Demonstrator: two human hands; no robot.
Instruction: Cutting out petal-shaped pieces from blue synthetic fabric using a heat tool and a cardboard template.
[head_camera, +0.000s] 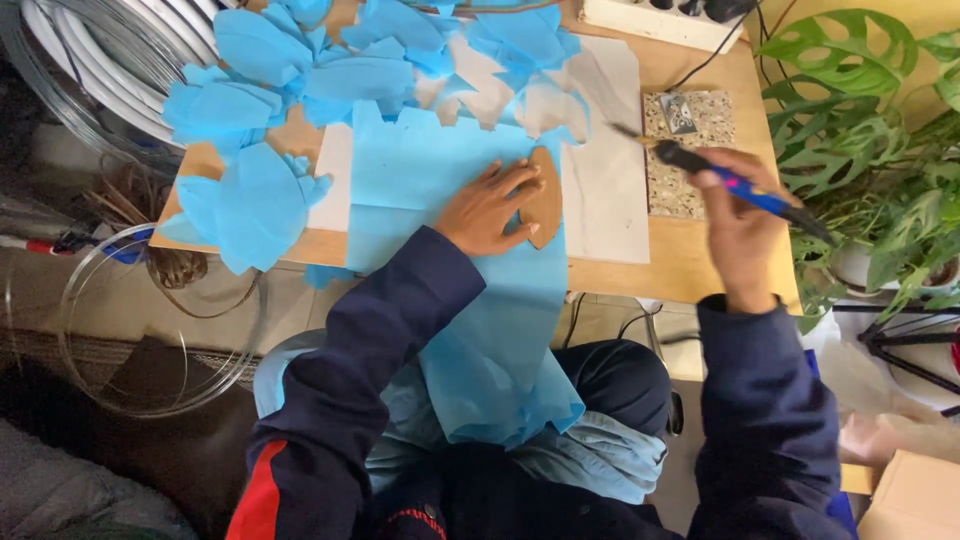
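At the surface's (690, 270) far left corner and along its far edge lies a heap of cut blue petals (260, 190); they overlap too much for a sure count, though a dozen or more seems fair, so a good share of the cutting looks done. Off the left edge hang coils of clear tubing (150, 330), several loops in two bundles. Toward the middle, one long blue sheet (440, 170) runs from the surface over the near edge into the lap, most of it uncut, so much work seems left. The left hand (490, 205) lies flat, fingers spread, pressing one brown template (545, 200) onto the sheet; no cut around it shows yet. Under the sheet lies one pale board (605, 190). Right of that sits one speckled tile (685, 150) with a small dark object on it. The right hand (735, 215) is closed around one blue-handled hot tool (740, 190), tip raised over the tile, well apart from the template. Past the right edge stands one leafy plant (860, 130).
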